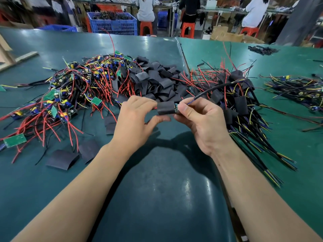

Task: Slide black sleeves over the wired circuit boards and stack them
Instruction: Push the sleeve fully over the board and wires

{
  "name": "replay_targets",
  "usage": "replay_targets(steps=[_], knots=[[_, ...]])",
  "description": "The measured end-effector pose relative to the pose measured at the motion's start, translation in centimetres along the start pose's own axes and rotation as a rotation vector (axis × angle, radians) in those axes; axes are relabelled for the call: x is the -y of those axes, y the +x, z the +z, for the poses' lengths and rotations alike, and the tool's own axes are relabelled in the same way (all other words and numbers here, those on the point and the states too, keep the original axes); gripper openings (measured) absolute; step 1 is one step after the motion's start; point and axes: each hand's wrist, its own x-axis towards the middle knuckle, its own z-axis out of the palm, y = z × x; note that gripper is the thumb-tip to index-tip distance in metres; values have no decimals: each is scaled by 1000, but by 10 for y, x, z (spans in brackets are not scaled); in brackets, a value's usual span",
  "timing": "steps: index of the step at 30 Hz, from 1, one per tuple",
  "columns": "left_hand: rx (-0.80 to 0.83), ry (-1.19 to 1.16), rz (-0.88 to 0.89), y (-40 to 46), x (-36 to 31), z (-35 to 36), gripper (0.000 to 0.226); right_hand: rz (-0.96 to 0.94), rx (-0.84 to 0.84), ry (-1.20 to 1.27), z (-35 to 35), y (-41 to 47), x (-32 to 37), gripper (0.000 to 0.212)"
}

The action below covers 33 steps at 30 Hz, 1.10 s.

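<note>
Above the table's middle I hold a black sleeve (166,107) that covers most of a circuit board; only the board's green end (176,107) shows at the sleeve's right opening. My left hand (134,119) pinches the sleeve between fingers and thumb. My right hand (201,119) pinches the board's end and its black cable (218,87), which arcs up to the right. A heap of bare wired boards (73,91) lies at the left, a pile of loose black sleeves (157,81) behind my hands, and a stack of sleeved boards (239,103) to the right.
Three flat sleeves (63,158) lie loose on the green table (157,189) at the front left. More wired parts (297,91) spread at the far right. A table seam (182,55) runs back from the middle. Blue crates (113,23), orange stools and seated people are beyond the table.
</note>
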Motion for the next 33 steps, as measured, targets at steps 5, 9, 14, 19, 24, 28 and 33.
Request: replay_targets(steps=[5,9,14,19,24,28,33], knots=[[59,-17,55,0,1,-1,56,1,18,-39,-2,-1,3,23],[43,2,125,1,2,-1,54,63,17,-8,-3,-1,4,25],[91,28,152,1,3,0,52,81,-2,-4,-3,-2,2,2],[107,-5,179,2,0,0,48,99,11,7,-4,-3,1,5],[119,-22,178,3,-3,-4,44,124,67,23,-6,-5,1,7],[147,-65,151,1,-4,-4,39,82,80,5,-5,-8,0,6],[84,-47,139,3,-1,-2,30,196,146,37,-7,-8,11,32]])
